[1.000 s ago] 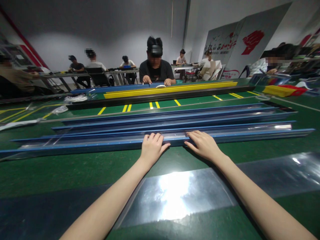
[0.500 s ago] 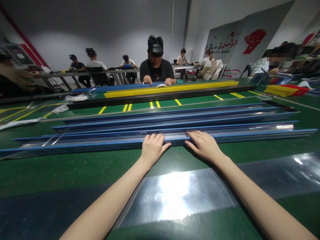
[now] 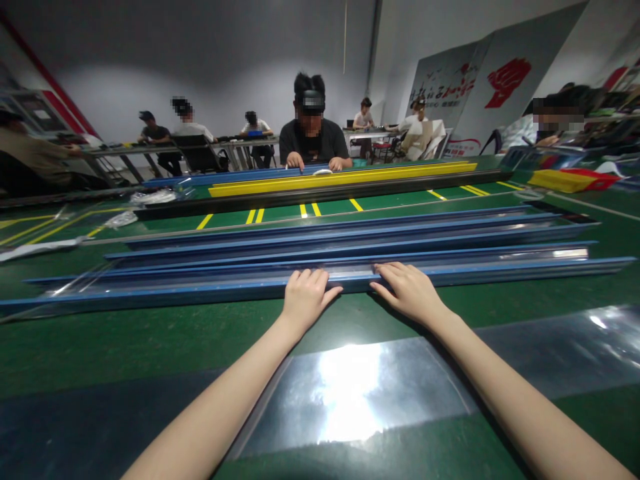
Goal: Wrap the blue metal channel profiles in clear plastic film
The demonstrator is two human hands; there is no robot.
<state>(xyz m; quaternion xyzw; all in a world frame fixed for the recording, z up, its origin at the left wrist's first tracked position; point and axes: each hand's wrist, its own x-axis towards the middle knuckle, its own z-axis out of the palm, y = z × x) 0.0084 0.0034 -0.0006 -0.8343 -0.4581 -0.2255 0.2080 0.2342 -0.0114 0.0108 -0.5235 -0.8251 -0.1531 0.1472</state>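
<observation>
A long blue channel [image 3: 175, 294] with raised edges lies across the green table. My left hand [image 3: 306, 293] is closed over its near edge, fingers over the rim and thumb on the near side. To the right, my right hand [image 3: 407, 288] grips the same edge, thumb below and fingers reaching inside. A short stretch of channel shows between the hands. Clear film lies in the channel and sticks out near its left end. Beneath my forearms a wide transparent sheet [image 3: 400, 383] lies flat, reflecting bright light.
More blue channels [image 3: 350, 235] lie just behind. Farther back are a black strip [image 3: 175, 210] and a yellow strip [image 3: 350, 178], with a person [image 3: 314, 137] seated across the table. Yellow and red pieces [image 3: 565, 180] lie at right.
The clear film near the channel's left end has shifted slightly. Both my hands stay in place.
</observation>
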